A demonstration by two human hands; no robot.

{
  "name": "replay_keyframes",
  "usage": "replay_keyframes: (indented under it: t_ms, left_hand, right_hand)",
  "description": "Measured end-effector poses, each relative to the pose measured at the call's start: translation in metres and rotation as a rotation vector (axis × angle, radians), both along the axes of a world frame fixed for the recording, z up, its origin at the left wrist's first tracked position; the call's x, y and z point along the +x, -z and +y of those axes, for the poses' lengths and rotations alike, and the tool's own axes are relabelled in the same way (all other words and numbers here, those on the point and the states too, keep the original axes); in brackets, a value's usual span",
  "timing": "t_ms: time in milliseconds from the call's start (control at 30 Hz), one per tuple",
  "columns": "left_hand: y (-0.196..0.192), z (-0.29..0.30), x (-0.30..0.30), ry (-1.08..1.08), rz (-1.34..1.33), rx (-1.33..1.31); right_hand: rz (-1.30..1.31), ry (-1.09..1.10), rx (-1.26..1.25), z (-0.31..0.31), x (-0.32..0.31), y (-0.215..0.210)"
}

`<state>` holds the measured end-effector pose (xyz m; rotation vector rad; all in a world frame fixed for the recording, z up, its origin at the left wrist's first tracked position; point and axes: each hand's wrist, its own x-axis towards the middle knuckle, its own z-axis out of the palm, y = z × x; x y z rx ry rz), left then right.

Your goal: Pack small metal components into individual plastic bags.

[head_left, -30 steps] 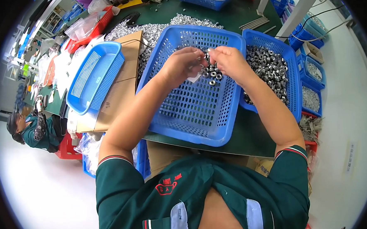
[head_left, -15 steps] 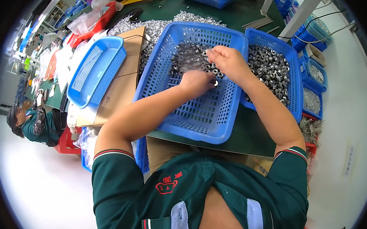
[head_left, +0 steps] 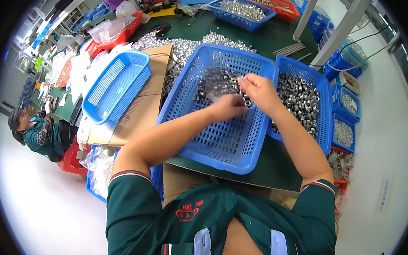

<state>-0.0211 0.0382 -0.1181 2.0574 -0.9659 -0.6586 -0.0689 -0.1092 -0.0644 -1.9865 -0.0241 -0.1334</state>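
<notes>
From my end I am looking down on a green table [head_left: 279, 162], where a large blue basket [head_left: 235, 146] is standing close to the front edge. The metal rings [head_left: 202, 85] are lying in the far half of that basket, with some clear plastic [head_left: 213, 98] among them. My left hand [head_left: 230, 107] is hovering low over the basket's middle, its fingers curling beside a few rings near the right wall; the fingertips are hiding from me, so I cannot tell whether they are pinching anything. My right hand [head_left: 261, 94] is reaching in over the basket's right edge, thumb and fingers bending toward each other just beside the rings, but I cannot tell whether a ring is sitting between the tips. Beside that right edge, a second blue basket [head_left: 325, 126] is holding many more metal pieces [head_left: 298, 97]. Toward the table's left edge, a lighter blue basket [head_left: 119, 88] is resting on flat cardboard [head_left: 157, 65]. Beyond the large basket's far edge, a heap of shiny small pieces [head_left: 188, 49] is spreading over the table, and thin rods [head_left: 288, 49] are lying toward the table's right edge.
</notes>
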Motion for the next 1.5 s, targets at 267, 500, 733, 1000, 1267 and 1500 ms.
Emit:
replay_keyframes:
  t_ms: [267, 500, 733, 1000, 1267, 1500]
  left_hand:
    - [-0.057, 0.028, 0.022, -0.27, 1.103, -0.645]
    - [-0.05, 0.034, 0.032, -0.211, 1.03, -0.7]
    - [-0.052, 0.033, 0.029, -0.163, 1.012, -0.691]
    - [-0.045, 0.031, 0.026, -0.182, 0.921, -0.641]
    - [-0.043, 0.034, 0.031, -0.163, 1.022, -0.611]
    - [-0.052, 0.026, 0.026, -0.149, 0.78, -0.684]
  right_hand:
    - [-0.165, 0.112, -0.074, 0.004, -0.01, -0.017]
    - [-0.155, 0.077, -0.088, 0.003, -0.006, -0.01]
    - [-0.101, -0.018, -0.098, 0.004, -0.009, -0.011]
    - [-0.543, 0.049, -0.598, 0.01, -0.014, -0.009]
    - [-0.713, 0.033, -0.762, 0.017, -0.019, -0.01]
    - [-0.289, 0.068, -0.255, 0.011, -0.012, -0.007]
